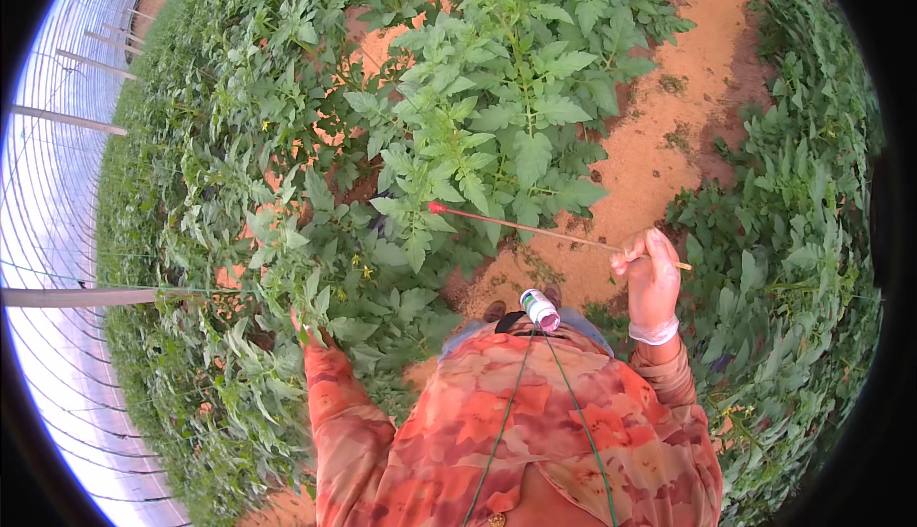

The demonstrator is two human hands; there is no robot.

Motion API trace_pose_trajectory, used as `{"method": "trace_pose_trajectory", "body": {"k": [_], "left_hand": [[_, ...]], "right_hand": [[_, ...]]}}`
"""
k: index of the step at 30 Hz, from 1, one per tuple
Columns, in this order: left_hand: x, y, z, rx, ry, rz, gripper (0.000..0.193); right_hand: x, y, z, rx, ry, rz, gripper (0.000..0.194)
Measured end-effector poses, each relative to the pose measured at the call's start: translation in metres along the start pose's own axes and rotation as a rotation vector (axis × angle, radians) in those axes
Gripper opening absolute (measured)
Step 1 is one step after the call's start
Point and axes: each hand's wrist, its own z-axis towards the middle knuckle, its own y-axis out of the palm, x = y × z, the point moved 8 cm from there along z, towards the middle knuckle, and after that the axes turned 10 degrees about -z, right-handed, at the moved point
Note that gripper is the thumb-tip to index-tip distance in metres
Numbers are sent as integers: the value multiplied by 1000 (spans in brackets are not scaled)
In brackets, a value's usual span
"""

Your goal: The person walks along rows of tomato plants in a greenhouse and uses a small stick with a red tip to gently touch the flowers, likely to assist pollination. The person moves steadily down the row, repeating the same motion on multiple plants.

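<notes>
A thin wooden stick point(530, 229) with a red-coated tip is held in my right hand point(653, 280), which wears a thin clear glove. The red tip is close to the leaves of a tall tomato plant point(458, 133). My left hand point(309, 330) reaches into the tomato foliage at the left; leaves cover most of it, so its grip is hidden. A small white bottle point(540, 310), open at the top with pinkish contents, hangs at my waist from a green cord point(573, 391) around my neck. Yellow tomato flowers point(367, 271) show among the leaves between my hands.
Dense tomato rows stand on both sides of a sandy path point(645, 140). At the left, a wooden pole point(86, 297) meets the foliage beneath the greenhouse's ribbed plastic cover point(57, 190). A green string runs along that pole.
</notes>
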Motion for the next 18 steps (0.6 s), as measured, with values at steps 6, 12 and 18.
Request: {"method": "trace_pose_trajectory", "body": {"k": [6, 12, 18], "left_hand": [[84, 54, -96, 176, 340, 154, 20], [127, 271, -186, -664, 364, 396, 43], [114, 427, -117, -522, -67, -128, 60]], "right_hand": [[-15, -49, 22, 42, -34, 85, 31], [-22, -96, 36, 140, -40, 137, 29], [-37, -123, 45, 204, -90, 113, 30]]}}
